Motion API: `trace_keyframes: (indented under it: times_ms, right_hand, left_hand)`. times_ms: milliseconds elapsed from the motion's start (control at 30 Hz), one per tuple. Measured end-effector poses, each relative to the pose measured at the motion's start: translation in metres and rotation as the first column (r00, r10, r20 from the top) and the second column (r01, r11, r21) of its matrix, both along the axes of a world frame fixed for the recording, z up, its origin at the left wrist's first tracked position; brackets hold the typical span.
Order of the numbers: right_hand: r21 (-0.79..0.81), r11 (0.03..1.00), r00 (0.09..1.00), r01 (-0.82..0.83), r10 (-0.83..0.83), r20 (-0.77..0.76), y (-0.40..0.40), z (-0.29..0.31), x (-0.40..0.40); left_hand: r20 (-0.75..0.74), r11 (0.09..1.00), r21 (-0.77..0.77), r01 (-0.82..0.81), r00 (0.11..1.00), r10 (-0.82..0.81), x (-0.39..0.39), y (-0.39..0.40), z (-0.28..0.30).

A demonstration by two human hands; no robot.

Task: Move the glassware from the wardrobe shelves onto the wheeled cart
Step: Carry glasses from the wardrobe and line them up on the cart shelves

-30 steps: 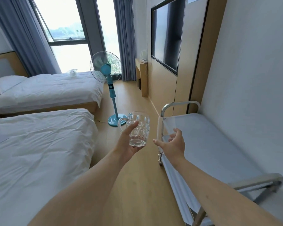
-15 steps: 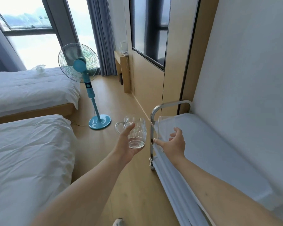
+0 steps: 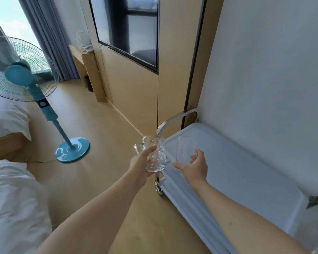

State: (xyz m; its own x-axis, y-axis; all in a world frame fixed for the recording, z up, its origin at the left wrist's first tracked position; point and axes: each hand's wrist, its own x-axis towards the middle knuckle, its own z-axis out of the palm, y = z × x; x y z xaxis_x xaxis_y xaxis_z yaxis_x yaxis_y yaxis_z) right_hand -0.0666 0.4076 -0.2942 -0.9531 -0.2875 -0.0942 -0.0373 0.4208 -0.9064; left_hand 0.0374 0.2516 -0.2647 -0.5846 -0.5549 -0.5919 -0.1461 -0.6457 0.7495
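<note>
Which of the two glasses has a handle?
The dimpled mug in the left hand; the right hand holds a plain smooth tumbler.

Two bare forearms enter from bottom of frame, one lower left, one lower right, both reaching toward centre. No sleeves, cuffs or gloves in view along either arm. Left hand (image 3: pixel 142 165) bare: no ring, watch or band at wrist. Right hand (image 3: pixel 195 166) bare too, wrist likewise unadorned. Fingers (image 3: pixel 198 153) of right hand show short nails, no polish discernible. No clothing of person visible anywhere in frame.
</note>
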Motion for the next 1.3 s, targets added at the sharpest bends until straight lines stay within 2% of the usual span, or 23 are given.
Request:
trace_keyframes:
  times_ms: [267, 467, 767, 967, 1300]
  right_hand:
    - [0.054, 0.982, 0.981, 0.183, -0.185, 0.053, -0.006, -0.024, -0.019]
    - [0.100, 0.965, 0.966, 0.244, -0.251, 0.058, -0.010, -0.041, -0.054]
    - [0.073, 0.942, 0.940, 0.327, -0.332, 0.079, -0.030, -0.073, -0.137]
    - [0.097, 0.926, 0.915, 0.364, -0.375, 0.149, -0.034, -0.098, -0.191]
    - [0.047, 0.884, 0.845, 0.465, -0.459, 0.275, -0.018, -0.133, -0.249]
  left_hand:
    - [0.076, 0.988, 0.001, 0.157, 0.985, -0.156, -0.049, -0.030, -0.026]
    - [0.113, 0.970, -0.042, 0.241, 0.965, -0.235, -0.098, -0.037, -0.042]
    - [0.167, 0.960, -0.093, 0.263, 0.955, -0.245, -0.202, -0.058, -0.062]
    - [0.277, 0.954, -0.096, 0.285, 0.928, -0.249, -0.271, -0.057, -0.080]
    - [0.332, 0.900, -0.083, 0.428, 0.864, -0.380, -0.355, -0.041, -0.113]
